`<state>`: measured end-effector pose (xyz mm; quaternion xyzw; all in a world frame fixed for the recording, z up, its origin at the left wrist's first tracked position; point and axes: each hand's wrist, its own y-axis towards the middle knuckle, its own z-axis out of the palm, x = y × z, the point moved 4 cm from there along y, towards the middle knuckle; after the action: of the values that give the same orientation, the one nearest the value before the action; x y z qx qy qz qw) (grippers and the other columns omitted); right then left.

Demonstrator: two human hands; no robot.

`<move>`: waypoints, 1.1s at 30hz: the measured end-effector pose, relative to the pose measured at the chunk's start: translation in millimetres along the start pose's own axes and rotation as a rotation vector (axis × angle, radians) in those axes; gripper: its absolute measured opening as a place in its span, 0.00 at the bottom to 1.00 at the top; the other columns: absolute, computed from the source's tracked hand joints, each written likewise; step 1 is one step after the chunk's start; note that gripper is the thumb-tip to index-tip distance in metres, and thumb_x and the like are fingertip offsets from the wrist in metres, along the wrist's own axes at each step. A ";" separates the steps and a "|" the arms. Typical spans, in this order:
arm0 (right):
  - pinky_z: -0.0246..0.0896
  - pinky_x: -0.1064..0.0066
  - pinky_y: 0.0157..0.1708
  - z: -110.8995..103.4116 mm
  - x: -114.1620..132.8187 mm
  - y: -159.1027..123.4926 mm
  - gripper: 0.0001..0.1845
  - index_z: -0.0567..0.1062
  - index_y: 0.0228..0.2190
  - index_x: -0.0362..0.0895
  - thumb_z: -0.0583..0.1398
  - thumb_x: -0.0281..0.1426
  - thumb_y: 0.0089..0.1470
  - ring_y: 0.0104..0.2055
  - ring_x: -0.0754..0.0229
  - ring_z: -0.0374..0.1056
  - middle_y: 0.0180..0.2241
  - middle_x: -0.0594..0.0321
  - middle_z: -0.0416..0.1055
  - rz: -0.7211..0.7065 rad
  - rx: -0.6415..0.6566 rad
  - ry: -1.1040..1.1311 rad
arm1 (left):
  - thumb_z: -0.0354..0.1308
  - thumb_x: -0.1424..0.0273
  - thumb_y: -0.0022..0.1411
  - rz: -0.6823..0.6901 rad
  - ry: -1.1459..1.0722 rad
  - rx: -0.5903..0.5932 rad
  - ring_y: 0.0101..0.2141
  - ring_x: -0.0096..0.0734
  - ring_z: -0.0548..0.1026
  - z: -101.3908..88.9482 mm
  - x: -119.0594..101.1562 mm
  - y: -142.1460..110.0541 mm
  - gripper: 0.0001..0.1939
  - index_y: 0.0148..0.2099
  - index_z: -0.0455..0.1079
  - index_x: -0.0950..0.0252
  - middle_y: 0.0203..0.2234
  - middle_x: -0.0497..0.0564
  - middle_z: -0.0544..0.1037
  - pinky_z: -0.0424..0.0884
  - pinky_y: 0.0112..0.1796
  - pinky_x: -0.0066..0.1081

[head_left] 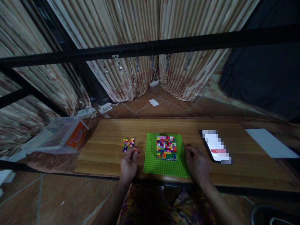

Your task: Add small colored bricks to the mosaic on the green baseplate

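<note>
A green studded baseplate (pixel 150 165) lies on the wooden table in front of me. On its middle stands a block of many-coloured toy bricks (pixel 166 147) packed side by side. My left hand (pixel 128 165) is left of the plate, thumb and fingers pinched on a small orange-red toy brick (pixel 136 151). Just beyond that hand lies a loose pile of small coloured bricks (pixel 127 143). At the plate's right edge, my right hand (pixel 198 164) is closed with its fingers curled in; whatever they hold, if anything, is hidden.
A phone (pixel 217 147) with a lit, blurred-out screen lies right of my right hand. A white sheet (pixel 272 142) is at the far right. Left of the table (pixel 105 131) sits a clear plastic box (pixel 61 134) with an orange label. A dark metal bar (pixel 140 47) crosses before the curtains.
</note>
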<state>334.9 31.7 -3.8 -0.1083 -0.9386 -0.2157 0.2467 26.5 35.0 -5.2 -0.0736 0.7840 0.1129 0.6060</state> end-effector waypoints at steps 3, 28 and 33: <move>0.53 0.73 0.26 -0.3 0.1 0.1 0.14 0.77 0.35 0.45 0.53 0.35 0.57 0.30 0.61 0.68 0.37 0.58 0.75 0.008 0.010 -0.011 | 0.54 0.59 0.61 0.004 0.024 -0.018 0.29 0.32 0.78 -0.7 1.9 0.1 0.15 0.43 0.70 0.65 0.30 0.51 0.78 0.74 0.29 0.29; 0.53 0.73 0.26 -1.6 2.0 0.3 0.13 0.77 0.35 0.44 0.53 0.34 0.56 0.30 0.60 0.68 0.36 0.58 0.74 0.019 0.008 -0.010 | 0.55 0.64 0.60 0.042 0.110 -0.002 0.27 0.32 0.78 -3.3 6.7 6.2 0.14 0.44 0.73 0.66 0.31 0.53 0.80 0.75 0.31 0.31; 0.54 0.73 0.27 -0.2 0.2 0.1 0.13 0.77 0.35 0.45 0.54 0.34 0.56 0.31 0.60 0.68 0.37 0.58 0.75 0.020 0.012 0.006 | 0.53 0.67 0.61 0.251 0.364 -0.026 0.36 0.35 0.79 -12.5 -7.8 14.3 0.11 0.42 0.75 0.63 0.37 0.55 0.80 0.74 0.40 0.33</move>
<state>334.9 31.7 -3.6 -0.1152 -0.9380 -0.2079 0.2524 13.2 45.3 6.6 -0.0023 0.8819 0.1822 0.4348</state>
